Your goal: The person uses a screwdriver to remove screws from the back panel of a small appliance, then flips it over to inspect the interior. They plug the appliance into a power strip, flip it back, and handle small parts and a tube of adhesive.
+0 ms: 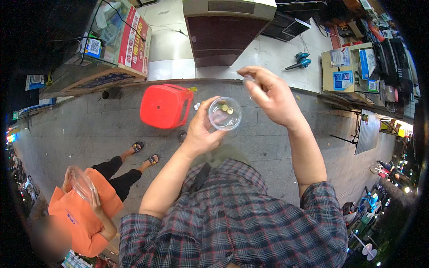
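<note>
My left hand (203,127) is closed round a clear plastic cup (237,121) in front of my body. The cup's round mouth faces up toward me. A few small round green pieces (227,109) lie in it. Up and to the right of the cup, my right hand (269,96) is raised, apart from it. Its fingers are bent together around a small clear, shiny thing (249,79), mostly hidden and too blurred to name.
A red plastic stool (161,107) stands on the grey paving to the left. At lower left, a person in an orange shirt (85,219) holds a clear container (80,183). Ahead are a dark cabinet (225,40), a glass counter (111,49) and a blue blower (301,61).
</note>
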Tool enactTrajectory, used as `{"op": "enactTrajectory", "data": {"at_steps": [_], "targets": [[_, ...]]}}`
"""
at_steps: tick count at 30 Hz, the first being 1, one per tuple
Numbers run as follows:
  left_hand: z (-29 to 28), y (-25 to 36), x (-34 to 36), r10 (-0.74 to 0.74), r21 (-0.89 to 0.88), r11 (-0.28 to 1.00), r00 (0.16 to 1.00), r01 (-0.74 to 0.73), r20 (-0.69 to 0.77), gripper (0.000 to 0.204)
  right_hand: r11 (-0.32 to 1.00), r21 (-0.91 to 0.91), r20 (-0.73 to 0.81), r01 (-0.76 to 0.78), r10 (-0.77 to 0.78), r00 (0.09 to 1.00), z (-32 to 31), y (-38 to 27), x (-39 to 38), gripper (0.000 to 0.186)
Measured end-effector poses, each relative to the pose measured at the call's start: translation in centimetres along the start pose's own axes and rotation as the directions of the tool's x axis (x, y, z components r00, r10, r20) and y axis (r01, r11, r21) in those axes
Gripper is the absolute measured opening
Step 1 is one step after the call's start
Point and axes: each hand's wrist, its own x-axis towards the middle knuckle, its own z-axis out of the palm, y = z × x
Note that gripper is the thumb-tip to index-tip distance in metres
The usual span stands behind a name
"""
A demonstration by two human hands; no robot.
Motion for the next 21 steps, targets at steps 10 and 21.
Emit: {"op": "enactTrajectory", "data": {"at_steps": [10,21], "targets": [[-0.9,-0.4,-0.8,-0.028,0.018,0.999,0.999,0.029,-0.017,0.093,0.969,0.089,0.083,-0.232,0.224,0.971,1.6,0.9,-3.3,0.022],[-2.3,-1.8,-1.7,0.154,0.260,0.960,0.973,-0.106,-0.171,0.084,0.879,-0.412,0.251,0.239,-0.142,0.957,7.5,-2.3,-3.4,0.033]]}}
